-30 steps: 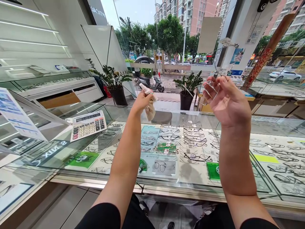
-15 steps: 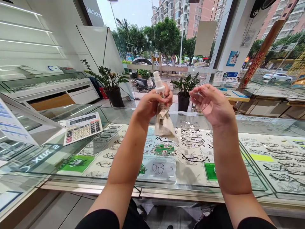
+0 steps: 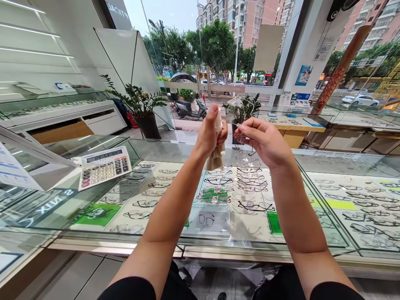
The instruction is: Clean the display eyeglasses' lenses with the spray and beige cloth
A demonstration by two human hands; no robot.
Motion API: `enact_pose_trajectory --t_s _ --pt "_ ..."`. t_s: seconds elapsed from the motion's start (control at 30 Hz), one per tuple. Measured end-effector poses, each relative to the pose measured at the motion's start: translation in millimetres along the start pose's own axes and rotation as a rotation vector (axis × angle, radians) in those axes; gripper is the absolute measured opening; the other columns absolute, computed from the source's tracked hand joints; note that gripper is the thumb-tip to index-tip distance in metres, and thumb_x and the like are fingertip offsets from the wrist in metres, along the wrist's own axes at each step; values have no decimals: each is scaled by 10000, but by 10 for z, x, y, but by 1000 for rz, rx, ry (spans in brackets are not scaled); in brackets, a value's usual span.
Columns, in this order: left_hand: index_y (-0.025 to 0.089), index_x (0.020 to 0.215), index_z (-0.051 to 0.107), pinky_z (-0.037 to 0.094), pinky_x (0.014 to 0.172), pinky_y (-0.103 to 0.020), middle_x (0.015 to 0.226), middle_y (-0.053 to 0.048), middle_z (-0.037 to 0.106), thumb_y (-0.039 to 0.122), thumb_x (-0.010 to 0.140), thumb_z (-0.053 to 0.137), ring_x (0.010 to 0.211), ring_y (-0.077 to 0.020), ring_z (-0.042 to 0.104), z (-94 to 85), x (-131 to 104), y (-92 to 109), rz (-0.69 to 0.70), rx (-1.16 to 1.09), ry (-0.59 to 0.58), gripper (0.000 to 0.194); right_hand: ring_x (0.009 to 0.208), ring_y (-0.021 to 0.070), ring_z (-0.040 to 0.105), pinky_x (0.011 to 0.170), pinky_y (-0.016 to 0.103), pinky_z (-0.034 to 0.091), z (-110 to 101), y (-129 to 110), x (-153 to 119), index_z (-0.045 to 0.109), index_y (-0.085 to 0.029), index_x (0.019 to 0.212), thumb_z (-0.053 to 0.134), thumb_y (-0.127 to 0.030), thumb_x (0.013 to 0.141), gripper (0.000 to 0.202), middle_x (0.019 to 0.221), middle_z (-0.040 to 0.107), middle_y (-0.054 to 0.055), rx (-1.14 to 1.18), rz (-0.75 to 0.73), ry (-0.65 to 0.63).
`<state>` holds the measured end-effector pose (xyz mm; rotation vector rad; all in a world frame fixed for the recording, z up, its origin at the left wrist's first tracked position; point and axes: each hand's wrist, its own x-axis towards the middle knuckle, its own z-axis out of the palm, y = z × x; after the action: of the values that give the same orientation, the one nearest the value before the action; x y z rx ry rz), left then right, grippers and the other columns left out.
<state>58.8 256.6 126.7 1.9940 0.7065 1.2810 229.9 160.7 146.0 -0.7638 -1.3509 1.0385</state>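
Observation:
My left hand [image 3: 208, 135] is wrapped round a small white spray bottle [image 3: 219, 120], thumb up by its top. A beige cloth [image 3: 215, 161] hangs from beneath the same hand. Just to the right, my right hand [image 3: 265, 139] pinches a thin-framed pair of glasses [image 3: 251, 150] between thumb and fingers. The glasses are close to the bottle's far side, and part of their clear outline blends with the plant behind. Both hands are in the air above a glass display counter [image 3: 243, 252] that holds rows of glasses frames [image 3: 251, 183].
A calculator [image 3: 105, 168] rests on the glass at the left, near a leaning printed sheet [image 3: 15, 168]. Potted plants [image 3: 146, 121] stand beyond the counter, before the shop window. Another display section [image 3: 368, 208] continues to the right.
My left thumb has risen to the bottle's top and the hand has turned. My right hand has moved left and down, bringing the glasses close to the bottle.

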Motion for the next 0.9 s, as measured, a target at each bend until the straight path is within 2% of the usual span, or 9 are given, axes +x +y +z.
enact_pose_trajectory --t_s 0.1,0.23,0.37,0.47,0.53,0.63,0.7,0.83,0.9 --pt "204 858 692 413 542 -360 562 -26 360 1033 895 85 518 -174 504 57 11 -15 -26 -39 18 1028 879 169 691 858 353 571 17 8 -2 769 -267 817 960 -477 760 289 905 766 6 -6 3 -14" --pt "222 682 550 362 539 -356 526 -8 314 1022 915 234 491 -151 413 72 17 -36 -7 -146 20 891 881 171 691 889 372 574 27 10 -7 768 -262 815 962 -462 770 282 908 756 8 10 5 -23" --pt "227 595 483 358 547 -346 494 -11 335 1009 933 253 489 -141 402 35 -8 -23 11 -175 -98 882 916 168 704 908 360 591 9 3 12 754 -273 810 970 -433 758 274 923 766 -7 94 -20 65" --pt "217 508 446 307 516 -330 466 -17 376 1006 917 387 463 -117 366 55 -44 28 40 -158 -211 890 946 159 704 911 325 601 -21 5 40 739 -282 815 982 -442 727 304 937 770 -18 142 -57 142" --pt "215 487 433 274 503 -322 460 -4 380 1000 881 492 456 -105 344 111 -63 65 35 -154 -248 880 933 150 695 900 302 605 -37 15 61 741 -284 818 988 -458 705 323 929 765 -22 151 -66 162" --pt "224 473 398 240 498 -320 446 15 357 971 845 580 460 -96 309 209 -75 102 19 -194 -185 854 896 135 682 873 279 607 -51 37 88 747 -284 815 1002 -458 677 337 915 759 -28 171 -71 178" --pt "225 470 404 239 501 -323 446 13 366 953 852 579 463 -97 316 240 -75 112 6 -191 -173 841 883 134 680 863 280 609 -58 47 100 742 -286 813 1002 -450 678 336 912 760 -29 179 -71 190" --pt "224 473 408 248 510 -327 447 12 369 939 883 545 449 -97 331 223 -72 113 -56 -146 -259 835 904 140 685 858 285 609 -71 49 115 742 -286 820 983 -434 701 306 929 768 -23 192 -63 200" --pt "222 467 402 236 514 -322 441 15 358 931 877 568 449 -95 316 227 -76 110 -33 -147 -222 836 901 138 681 852 282 607 -77 49 120 745 -281 819 974 -433 704 298 933 767 -21 198 -60 201"
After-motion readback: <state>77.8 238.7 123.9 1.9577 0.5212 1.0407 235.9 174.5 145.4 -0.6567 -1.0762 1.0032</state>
